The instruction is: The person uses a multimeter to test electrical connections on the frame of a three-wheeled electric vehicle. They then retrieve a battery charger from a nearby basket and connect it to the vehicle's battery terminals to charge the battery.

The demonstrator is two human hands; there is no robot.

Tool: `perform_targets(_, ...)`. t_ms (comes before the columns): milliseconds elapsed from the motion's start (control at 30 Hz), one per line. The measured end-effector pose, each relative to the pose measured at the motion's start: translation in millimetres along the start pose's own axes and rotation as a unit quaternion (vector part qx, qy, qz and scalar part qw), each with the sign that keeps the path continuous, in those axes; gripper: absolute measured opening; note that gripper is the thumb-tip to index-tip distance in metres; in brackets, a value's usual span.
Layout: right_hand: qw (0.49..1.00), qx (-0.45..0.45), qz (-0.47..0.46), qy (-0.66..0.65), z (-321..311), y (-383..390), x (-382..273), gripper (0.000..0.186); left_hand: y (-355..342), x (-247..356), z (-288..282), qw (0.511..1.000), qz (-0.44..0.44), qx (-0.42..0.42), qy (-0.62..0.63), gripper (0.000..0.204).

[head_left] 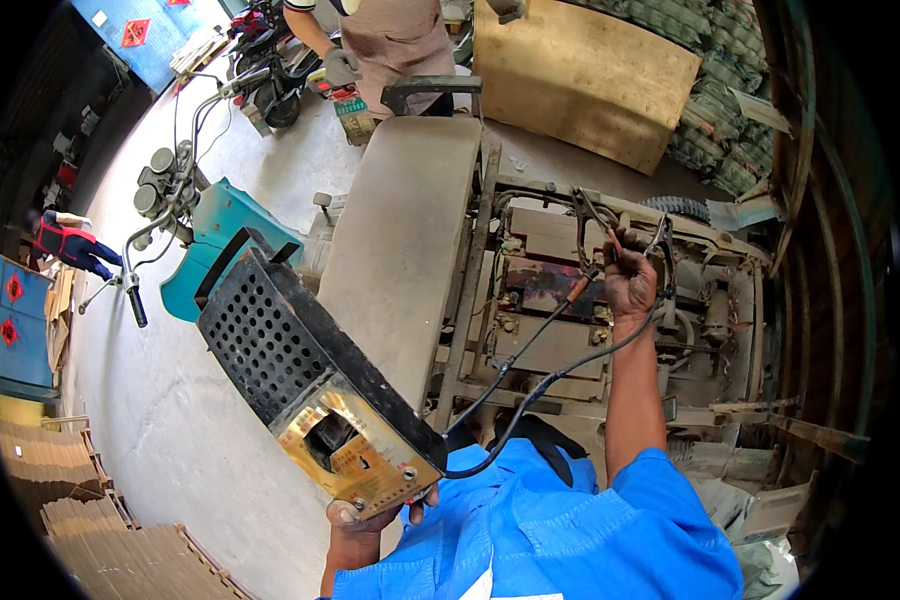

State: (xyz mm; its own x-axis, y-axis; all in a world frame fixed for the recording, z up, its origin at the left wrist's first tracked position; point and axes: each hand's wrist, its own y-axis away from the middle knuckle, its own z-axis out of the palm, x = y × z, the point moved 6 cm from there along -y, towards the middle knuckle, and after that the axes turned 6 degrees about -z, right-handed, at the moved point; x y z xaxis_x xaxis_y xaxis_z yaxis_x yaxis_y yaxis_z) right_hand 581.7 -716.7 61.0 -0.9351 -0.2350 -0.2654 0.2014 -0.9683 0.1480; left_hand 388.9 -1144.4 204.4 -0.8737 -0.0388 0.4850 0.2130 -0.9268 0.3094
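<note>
Fingers (618,252) closed round the clips (664,242), the right hand (631,288) held them near the batteries (550,290), the wire (548,381) curving, seemingly for reach; below, the left hand (367,518) gripped the tilted box's (315,388) lower end, apparently bearing its weight!

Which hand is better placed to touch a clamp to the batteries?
Right, I'd judge. The right hand holds the clamps near the batteries in the open frame. The left hand is occupied, supporting the metal box farther away.
</note>
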Motion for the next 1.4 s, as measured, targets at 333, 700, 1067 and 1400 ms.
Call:
perform_targets(333, 0.999, -0.025, -0.002, 0.03, 1.6, -5.1, 4.0, 0.025, 5.2, -0.4, 7.4, 1.0, 0.008, -0.02, 0.018, 0.106)
perform_targets(700, 0.999, -0.023, -0.014, 0.047, 21.5, -17.5, 16.8, 0.019, 1.5, -0.2, 2.5, 1.0, 0.02, -0.005, 0.019, 0.103)
perform_targets(1067, 0.995, -0.067, -0.038, 0.061, 30.8, -27.6, 15.2, 0.021, -2.6, -2.9, 1.4, 0.999, 0.026, -0.044, 0.013, 0.101)
perform_targets(1400, 0.874, -0.041, -0.044, 0.483, 8.4, 0.5, -5.2, 0.013, -19.0, 7.3, 3.7, 0.99, 0.083, 0.034, -0.107, 0.101)
